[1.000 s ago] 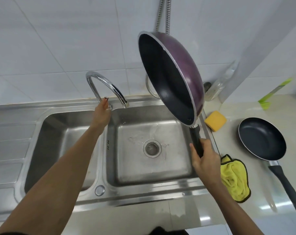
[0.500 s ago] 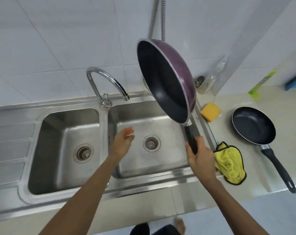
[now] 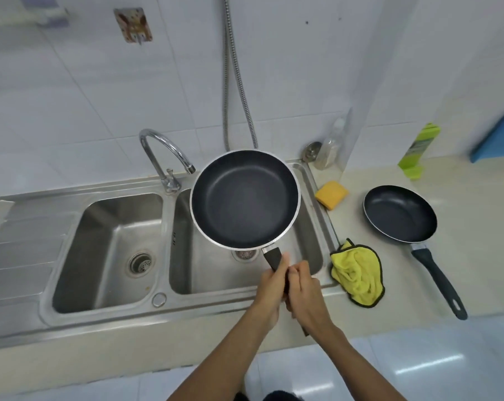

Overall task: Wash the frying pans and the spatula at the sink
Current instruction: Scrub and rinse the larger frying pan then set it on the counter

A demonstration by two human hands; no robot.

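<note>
Head: left hand (image 3: 269, 285), right hand (image 3: 306, 295) fingers clamped on pan (image 3: 245, 198) handle, over sink (image 3: 100, 317); cloth (image 3: 357, 276) beside.

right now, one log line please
large pan over right basin | left hand and right hand grip its handle | small pan on counter

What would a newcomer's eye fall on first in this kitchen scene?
The large frying pan, held face up over the right basin, with left hand and right hand both gripping its handle. Then the second pan on the counter at right, near a yellow cloth and sponge.
</note>
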